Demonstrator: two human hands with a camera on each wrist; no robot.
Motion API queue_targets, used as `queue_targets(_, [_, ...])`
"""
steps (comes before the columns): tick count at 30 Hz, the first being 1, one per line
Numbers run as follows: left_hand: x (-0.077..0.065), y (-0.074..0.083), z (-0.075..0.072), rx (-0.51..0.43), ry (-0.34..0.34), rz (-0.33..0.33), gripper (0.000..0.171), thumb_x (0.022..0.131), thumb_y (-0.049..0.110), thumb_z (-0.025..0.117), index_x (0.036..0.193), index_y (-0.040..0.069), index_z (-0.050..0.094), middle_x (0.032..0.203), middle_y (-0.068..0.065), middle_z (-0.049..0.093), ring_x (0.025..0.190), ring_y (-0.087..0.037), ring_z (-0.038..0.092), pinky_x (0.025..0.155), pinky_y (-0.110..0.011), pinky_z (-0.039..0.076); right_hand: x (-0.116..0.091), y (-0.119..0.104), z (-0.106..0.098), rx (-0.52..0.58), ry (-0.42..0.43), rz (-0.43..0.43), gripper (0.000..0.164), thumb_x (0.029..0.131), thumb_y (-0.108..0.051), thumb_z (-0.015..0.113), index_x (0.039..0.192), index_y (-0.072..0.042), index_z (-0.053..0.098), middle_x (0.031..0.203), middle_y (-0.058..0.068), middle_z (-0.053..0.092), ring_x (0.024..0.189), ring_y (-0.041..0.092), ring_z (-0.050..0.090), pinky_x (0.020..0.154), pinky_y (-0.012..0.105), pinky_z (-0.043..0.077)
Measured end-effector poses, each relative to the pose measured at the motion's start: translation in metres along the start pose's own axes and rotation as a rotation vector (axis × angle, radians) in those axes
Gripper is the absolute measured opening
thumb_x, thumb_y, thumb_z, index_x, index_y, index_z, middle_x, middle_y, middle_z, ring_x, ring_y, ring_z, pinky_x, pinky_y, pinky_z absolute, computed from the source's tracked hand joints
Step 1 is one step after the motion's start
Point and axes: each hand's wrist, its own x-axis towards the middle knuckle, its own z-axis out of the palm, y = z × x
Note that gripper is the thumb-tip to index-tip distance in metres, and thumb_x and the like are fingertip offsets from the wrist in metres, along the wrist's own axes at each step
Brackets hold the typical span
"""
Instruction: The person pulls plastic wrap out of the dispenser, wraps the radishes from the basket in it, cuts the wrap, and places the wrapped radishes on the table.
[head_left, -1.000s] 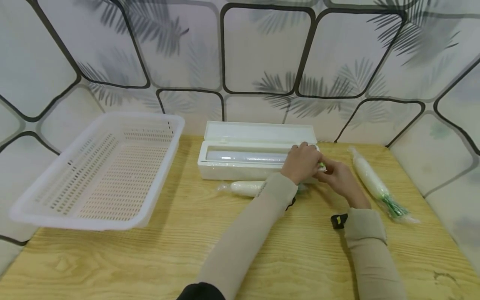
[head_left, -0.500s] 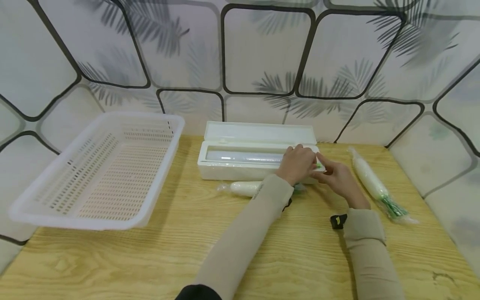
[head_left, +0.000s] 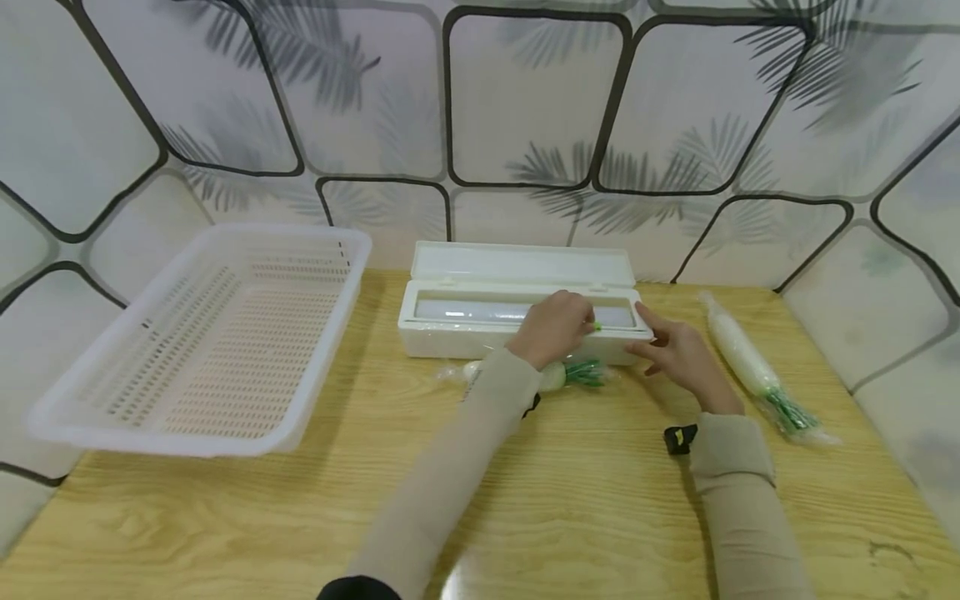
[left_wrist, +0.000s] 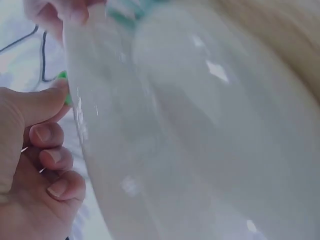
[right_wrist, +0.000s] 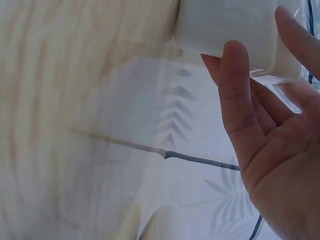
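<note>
A white cling film dispenser (head_left: 442,342) stands with its lid (head_left: 525,262) raised and the film roll (head_left: 465,311) visible inside. My left hand (head_left: 551,327) is over its front edge, thumb and forefinger pinching a small green slide cutter (left_wrist: 68,95); the other fingers are curled. At the dispenser's right end my right hand (head_left: 678,354) holds the corner, thumb on the end and fingers at the front, as the right wrist view shows. A film-wrapped white radish (head_left: 553,377) with green stalks lies along the dispenser's front, partly hidden by my left forearm.
A white perforated plastic basket (head_left: 315,367) stands on the left of the wooden table (head_left: 570,500). Another wrapped white radish (head_left: 738,346) lies at the right, just beyond my right hand. A patterned wall (head_left: 525,100) rises behind the dispenser.
My left hand has slid leftward along the dispenser's front edge with the green cutter, away from my right hand. The right hand has stayed at the corner. More of the front radish's green stalks now shows.
</note>
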Motion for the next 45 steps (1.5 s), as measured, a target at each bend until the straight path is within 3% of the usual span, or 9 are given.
queue_targets(5, [-0.029,-0.035,-0.021,-0.034,0.01,-0.032,0.018,0.099,0.017,0.068,0.111,0.004,0.074,0.11,-0.006,0.072,0.101,-0.02,0.064,0.088,-0.027,0.053,0.001,0.001,-0.002,0.0,-0.009,0.003,0.07,0.099,-0.014,0.068,0.156,0.0,0.029,0.116,0.037,0.063,0.08,0.035,0.071,0.061,0.036,0.06])
queue_targets(8, [-0.052,-0.059,-0.032,-0.029,0.053,-0.059,0.017,0.098,0.015,0.069,0.11,0.004,0.074,0.11,-0.008,0.072,0.102,-0.022,0.064,0.088,-0.032,0.054,0.0,0.0,-0.003,0.005,-0.011,0.012,0.07,0.1,-0.014,0.067,0.156,-0.001,0.028,0.115,0.036,0.064,0.081,0.035,0.071,0.062,0.036,0.06])
queue_targets(13, [-0.095,-0.098,-0.048,0.035,0.191,-0.087,0.013,0.096,0.011,0.072,0.103,0.003,0.077,0.11,-0.01,0.073,0.1,-0.028,0.065,0.085,-0.04,0.055,-0.001,0.002,-0.004,0.006,-0.018,0.011,0.07,0.1,-0.015,0.068,0.156,-0.001,0.028,0.113,0.034,0.066,0.084,0.035,0.07,0.063,0.036,0.06])
queue_targets(18, [-0.125,-0.128,-0.057,0.13,0.325,-0.112,0.01,0.091,0.007,0.076,0.096,0.0,0.078,0.09,-0.012,0.071,0.086,-0.031,0.064,0.076,-0.042,0.053,-0.002,0.002,-0.007,0.007,-0.018,0.033,0.071,0.1,-0.018,0.067,0.157,-0.003,0.027,0.114,0.034,0.066,0.083,0.034,0.071,0.065,0.037,0.06])
queue_targets(24, [-0.139,-0.135,-0.062,0.231,0.399,-0.127,0.011,0.088,0.01,0.079,0.094,0.001,0.079,0.077,-0.011,0.065,0.071,-0.028,0.061,0.061,-0.038,0.048,-0.001,0.001,-0.004,0.037,-0.02,0.033,0.071,0.1,-0.019,0.068,0.157,-0.005,0.029,0.122,0.036,0.062,0.088,0.035,0.07,0.065,0.036,0.06])
queue_targets(29, [-0.146,-0.137,-0.062,0.265,0.408,-0.22,0.011,0.088,0.013,0.079,0.096,0.005,0.08,0.081,-0.01,0.065,0.076,-0.03,0.062,0.065,-0.042,0.047,-0.002,0.0,-0.004,0.032,-0.026,0.047,0.072,0.1,-0.019,0.068,0.157,-0.004,0.028,0.122,0.036,0.061,0.088,0.035,0.07,0.065,0.037,0.06])
queue_targets(36, [-0.148,-0.134,-0.062,0.245,0.434,-0.252,0.01,0.089,0.011,0.078,0.097,0.005,0.08,0.088,-0.013,0.07,0.086,-0.033,0.067,0.069,-0.044,0.05,-0.002,-0.002,-0.004,0.057,-0.017,0.033,0.07,0.099,-0.016,0.068,0.156,-0.002,0.029,0.126,0.038,0.058,0.089,0.035,0.07,0.065,0.035,0.06])
queue_targets(42, [-0.148,-0.134,-0.06,0.203,0.459,-0.224,0.009,0.089,0.006,0.078,0.096,0.0,0.079,0.085,-0.015,0.068,0.082,-0.033,0.065,0.066,-0.041,0.05,-0.001,-0.002,-0.004,0.04,-0.023,0.043,0.071,0.1,-0.017,0.068,0.156,-0.002,0.028,0.132,0.038,0.054,0.085,0.034,0.072,0.067,0.037,0.06])
queue_targets(45, [-0.148,-0.135,-0.059,0.199,0.477,-0.175,0.013,0.088,0.004,0.078,0.099,-0.003,0.077,0.082,-0.014,0.066,0.075,-0.031,0.062,0.064,-0.04,0.049,0.0,-0.001,-0.005,0.022,-0.045,0.024,0.073,0.1,-0.018,0.068,0.157,-0.001,0.026,0.134,0.039,0.051,0.086,0.036,0.072,0.068,0.037,0.06])
